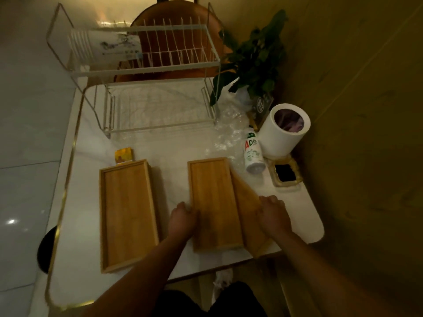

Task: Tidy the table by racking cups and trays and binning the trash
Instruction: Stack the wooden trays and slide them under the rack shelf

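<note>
- Wooden tray (215, 202) lies flat on the white tabletop (174, 152), near its front edge; your left hand (183, 217) clasps its left rim
- Your right hand (273, 215) grips a second tray (248, 202), tilted against the first
- A third tray (128, 213) lies apart to the left
- Wire rack (146, 65) stands behind; white bin (283, 133) at right

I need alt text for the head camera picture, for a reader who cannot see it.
Two bare hands, left hand and right hand, grip the sides of a wooden tray with another tray tilted under its right edge. A second wooden tray lies left; behind stand a wire dish rack, bottle and white bin.
</note>
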A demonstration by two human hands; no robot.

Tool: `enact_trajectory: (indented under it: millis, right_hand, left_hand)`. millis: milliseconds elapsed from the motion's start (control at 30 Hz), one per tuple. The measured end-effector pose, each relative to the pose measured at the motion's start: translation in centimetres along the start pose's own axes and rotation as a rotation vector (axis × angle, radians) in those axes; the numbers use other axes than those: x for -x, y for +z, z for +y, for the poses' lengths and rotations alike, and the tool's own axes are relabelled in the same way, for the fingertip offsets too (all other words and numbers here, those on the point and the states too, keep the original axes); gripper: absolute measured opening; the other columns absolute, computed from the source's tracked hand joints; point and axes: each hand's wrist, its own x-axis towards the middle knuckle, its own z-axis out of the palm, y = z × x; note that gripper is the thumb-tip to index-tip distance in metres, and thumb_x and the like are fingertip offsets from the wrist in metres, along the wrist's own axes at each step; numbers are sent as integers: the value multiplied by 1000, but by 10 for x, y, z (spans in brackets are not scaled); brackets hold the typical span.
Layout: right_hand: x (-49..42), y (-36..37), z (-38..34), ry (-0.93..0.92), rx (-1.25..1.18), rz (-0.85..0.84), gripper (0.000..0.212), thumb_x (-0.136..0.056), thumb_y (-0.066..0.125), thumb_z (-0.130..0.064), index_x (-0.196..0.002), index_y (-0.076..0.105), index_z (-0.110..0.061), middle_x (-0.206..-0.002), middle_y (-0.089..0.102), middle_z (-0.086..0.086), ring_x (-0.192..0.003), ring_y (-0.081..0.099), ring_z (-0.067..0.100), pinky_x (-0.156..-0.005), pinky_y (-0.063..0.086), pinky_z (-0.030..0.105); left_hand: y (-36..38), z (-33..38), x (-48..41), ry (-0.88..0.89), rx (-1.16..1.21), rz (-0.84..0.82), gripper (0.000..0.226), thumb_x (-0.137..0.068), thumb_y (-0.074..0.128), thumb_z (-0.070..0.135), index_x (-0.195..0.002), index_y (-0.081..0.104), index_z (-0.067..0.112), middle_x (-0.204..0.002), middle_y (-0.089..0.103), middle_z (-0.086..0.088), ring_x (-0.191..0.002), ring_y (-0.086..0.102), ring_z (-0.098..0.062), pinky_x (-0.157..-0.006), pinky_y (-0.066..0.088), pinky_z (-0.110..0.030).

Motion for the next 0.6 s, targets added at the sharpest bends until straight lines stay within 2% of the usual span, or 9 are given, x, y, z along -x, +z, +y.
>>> enact_trajectory:
  millis: [100,200,267,333,400,500,600]
  right_hand:
    - [-14,5,8,-57,75,20,32,-93,46,-26,-122,56,-17,-121,56,9,-106,51,27,-83,46,37]
    - [-22,6,12,-70,34,-11,38,-92,50,-30,-128,54,-18,-123,56,9,-110,51,28,-87,46,38]
    - [-24,5,12,-130,25,75,35,-92,51,-29,-124,57,-18,-118,58,9,-107,51,28,-84,45,38]
    - [-22,7,9,-186,-28,140,24,-93,51,-28,-111,63,-18,-109,61,6,-101,53,26,-79,45,36]
    - [-17,12,-3,-189,-227,24,23,-97,49,-34,-103,65,-18,-104,63,3,-99,57,23,-78,46,33]
    - [-10,18,-31,-85,-606,-299,37,-99,52,-34,-128,58,-12,-121,63,6,-104,60,19,-87,49,33]
    - [-10,17,-43,21,-795,-392,51,-95,59,-31,-140,45,-11,-131,56,6,-112,57,19,-90,48,32]
  left_hand:
    - [18,1,-8,-113,104,74,52,-95,62,30,-141,49,11,-122,66,-12,-99,68,-28,-91,57,-45]
    - [25,1,-12,-170,142,131,32,-92,67,25,-121,63,11,-90,68,-1,-80,68,-18,-80,60,-42]
    - [25,2,-15,-175,131,143,19,-93,67,23,-107,68,9,-84,69,-2,-78,69,-18,-72,59,-38]
    - [24,1,-17,-175,76,151,15,-95,63,21,-98,70,7,-85,70,-7,-82,70,-23,-71,58,-39]
    - [23,-2,-17,-173,5,156,16,-95,60,18,-95,70,7,-88,70,-10,-84,69,-26,-77,60,-44]
    - [24,-4,-9,-170,-13,168,14,-96,57,17,-94,68,8,-89,70,-11,-83,69,-25,-80,61,-47]
    - [22,-8,3,-170,27,199,13,-97,56,18,-96,67,11,-90,70,-8,-82,69,-21,-78,61,-45]
